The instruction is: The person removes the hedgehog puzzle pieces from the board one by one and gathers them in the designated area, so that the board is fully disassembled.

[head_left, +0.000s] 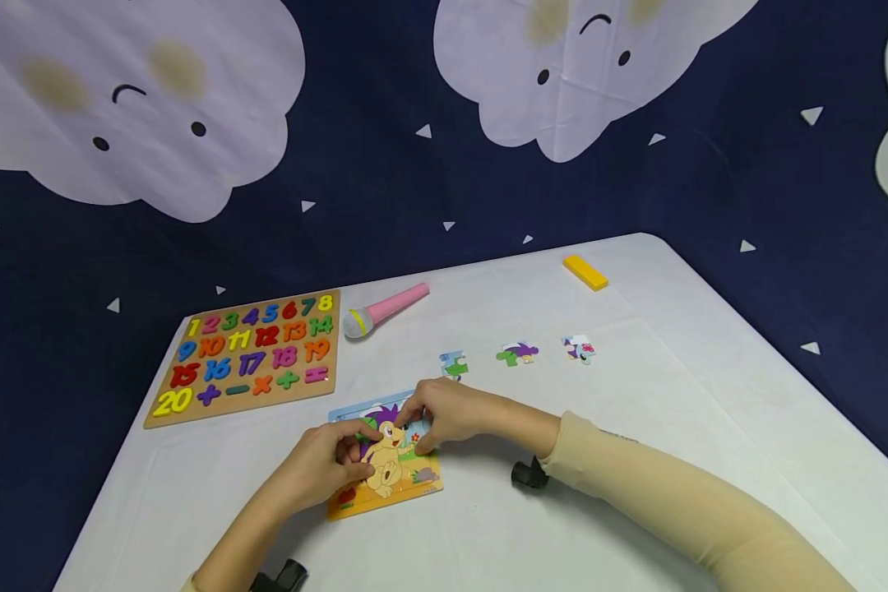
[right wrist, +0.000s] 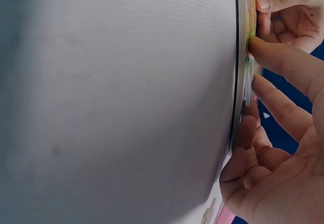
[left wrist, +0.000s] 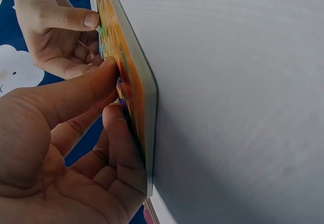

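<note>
A hedgehog jigsaw puzzle lies on the white table with both hands over it. My left hand rests on its left part, the thumb and bent index finger touching the picture. From the upper right, my right hand holds a small puzzle piece between thumb and index finger. That piece sits slightly raised over the board in the right wrist view, and the hand hides much of it from above. In the left wrist view, the left fingertips are right at the puzzle's face.
Behind the puzzle lie loose pieces: one blue-green, one green-purple, one with a red flower. A number board stands to the left, with a pink microphone beside it. A yellow block lies near the back edge.
</note>
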Demonstrator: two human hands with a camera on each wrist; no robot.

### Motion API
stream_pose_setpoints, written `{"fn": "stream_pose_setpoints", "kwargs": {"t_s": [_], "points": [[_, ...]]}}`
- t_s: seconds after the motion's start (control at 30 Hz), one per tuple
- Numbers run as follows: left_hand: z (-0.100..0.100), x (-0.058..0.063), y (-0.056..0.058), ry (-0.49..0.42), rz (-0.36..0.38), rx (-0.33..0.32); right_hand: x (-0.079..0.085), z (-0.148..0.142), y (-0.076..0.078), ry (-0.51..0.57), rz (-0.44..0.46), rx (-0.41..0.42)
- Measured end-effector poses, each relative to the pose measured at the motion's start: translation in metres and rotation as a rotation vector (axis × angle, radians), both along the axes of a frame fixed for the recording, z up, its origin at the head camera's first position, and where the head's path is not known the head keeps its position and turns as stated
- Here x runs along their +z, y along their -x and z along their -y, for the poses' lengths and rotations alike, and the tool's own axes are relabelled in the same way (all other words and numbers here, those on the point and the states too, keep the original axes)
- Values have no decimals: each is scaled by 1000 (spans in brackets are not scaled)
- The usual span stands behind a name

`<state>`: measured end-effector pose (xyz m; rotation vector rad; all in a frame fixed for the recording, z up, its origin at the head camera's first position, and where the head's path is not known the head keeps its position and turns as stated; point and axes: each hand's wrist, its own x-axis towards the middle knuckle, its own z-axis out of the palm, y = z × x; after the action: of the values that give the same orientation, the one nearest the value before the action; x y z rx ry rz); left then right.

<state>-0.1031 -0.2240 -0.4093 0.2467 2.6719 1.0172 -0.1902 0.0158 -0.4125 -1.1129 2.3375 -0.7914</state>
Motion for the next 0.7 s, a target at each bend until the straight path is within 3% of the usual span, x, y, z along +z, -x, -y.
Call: {"fn": "stream_pose_setpoints", "kwargs": {"t_s": [0.7], "points": [[-1,-1,0,-1,1,10,9,2,-3,-86,-70,7]]}}
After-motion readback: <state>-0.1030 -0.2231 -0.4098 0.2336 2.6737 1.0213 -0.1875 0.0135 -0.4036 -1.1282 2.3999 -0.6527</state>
